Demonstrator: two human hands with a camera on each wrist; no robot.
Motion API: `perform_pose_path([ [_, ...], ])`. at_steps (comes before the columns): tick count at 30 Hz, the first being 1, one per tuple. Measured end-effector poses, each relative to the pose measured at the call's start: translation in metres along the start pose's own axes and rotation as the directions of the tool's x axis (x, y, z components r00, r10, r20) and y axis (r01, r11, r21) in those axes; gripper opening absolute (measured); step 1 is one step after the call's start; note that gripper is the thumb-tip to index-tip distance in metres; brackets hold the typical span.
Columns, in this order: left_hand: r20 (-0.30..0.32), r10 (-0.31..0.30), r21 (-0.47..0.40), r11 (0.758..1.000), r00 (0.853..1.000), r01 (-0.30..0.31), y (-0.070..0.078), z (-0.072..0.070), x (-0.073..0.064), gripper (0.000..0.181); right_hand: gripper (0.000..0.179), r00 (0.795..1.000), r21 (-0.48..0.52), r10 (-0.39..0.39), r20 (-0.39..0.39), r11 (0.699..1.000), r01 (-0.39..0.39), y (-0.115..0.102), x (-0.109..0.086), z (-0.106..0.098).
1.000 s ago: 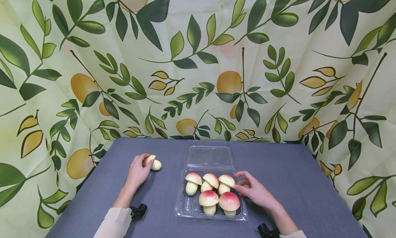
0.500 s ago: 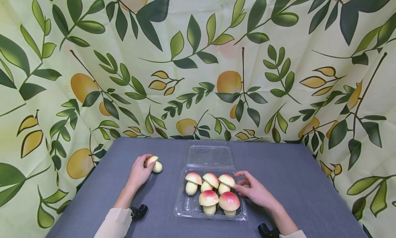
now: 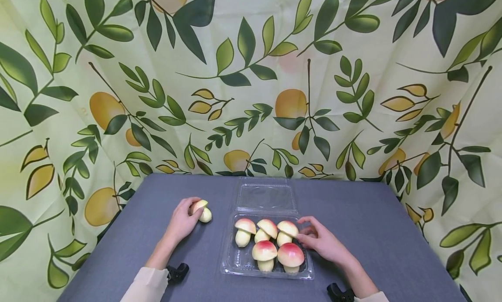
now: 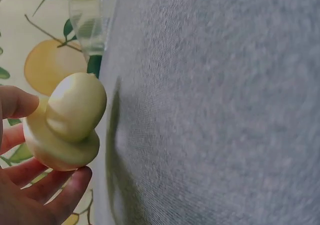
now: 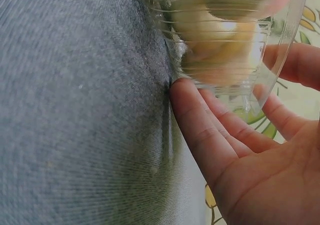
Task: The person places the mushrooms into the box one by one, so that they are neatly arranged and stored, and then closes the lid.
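My left hand (image 3: 183,219) holds a toy mushroom (image 4: 77,107) by its cap, thumb on one side and fingers on the other. The pale rounded stem points away from the palm, and a gap separates it from its shadow on the table. To the right lies a hinged clear plastic container (image 3: 234,267), lid folded back. Several red-and-cream toy mushrooms (image 3: 264,252) fill most of its base. At the container's right side, my right hand (image 3: 323,241) grips the edge, its thumb over the rim and fingers (image 5: 192,105) low against the outer wall.
The clear lid (image 3: 266,197) lies flat behind the base. A grey cloth (image 3: 345,206) covers the table. Behind it hangs a curtain (image 3: 251,119) printed with leaves and oranges. Black straps with cameras sit at both wrists.
My left hand has carried the toy mushroom a little to the right, towards the container. The right hand and the container stay where they were.
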State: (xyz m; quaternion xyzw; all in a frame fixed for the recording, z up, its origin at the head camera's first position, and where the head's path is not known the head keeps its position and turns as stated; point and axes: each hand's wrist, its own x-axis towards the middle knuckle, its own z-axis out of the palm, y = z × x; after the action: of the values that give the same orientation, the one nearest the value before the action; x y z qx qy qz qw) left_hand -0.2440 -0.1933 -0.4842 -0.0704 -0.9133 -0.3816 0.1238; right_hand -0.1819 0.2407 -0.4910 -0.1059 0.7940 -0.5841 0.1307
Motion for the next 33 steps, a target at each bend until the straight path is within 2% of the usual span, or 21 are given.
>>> perform_pose_path([
  [8, 0.021, 0.041, 0.021, 0.999, 0.999, -0.041, 0.012, 0.004, -0.005, 0.035, 0.049, 1.0, 0.003, 0.008, -0.007, 1.0, -0.008, 0.0, 0.0, 0.0],
  [15, -0.009, 0.113, 0.015, 0.993, 0.993, -0.113, 0.024, 0.006, -0.008, 0.032, 0.05, 1.0, 0.029, 0.001, -0.008, 1.0, -0.001, -0.004, -0.002, 0.001],
  [22, -0.008, 0.131, 0.007, 0.991, 0.991, -0.131, 0.033, 0.007, -0.011, 0.031, 0.05, 1.0, 0.027, 0.004, -0.007, 1.0, -0.004, -0.003, -0.001, 0.001],
  [33, -0.019, 0.195, 0.012, 0.981, 0.981, -0.195, 0.046, 0.003, -0.014, 0.031, 0.049, 1.0, 0.012, 0.009, -0.005, 1.0, -0.009, -0.004, -0.002, 0.0],
])
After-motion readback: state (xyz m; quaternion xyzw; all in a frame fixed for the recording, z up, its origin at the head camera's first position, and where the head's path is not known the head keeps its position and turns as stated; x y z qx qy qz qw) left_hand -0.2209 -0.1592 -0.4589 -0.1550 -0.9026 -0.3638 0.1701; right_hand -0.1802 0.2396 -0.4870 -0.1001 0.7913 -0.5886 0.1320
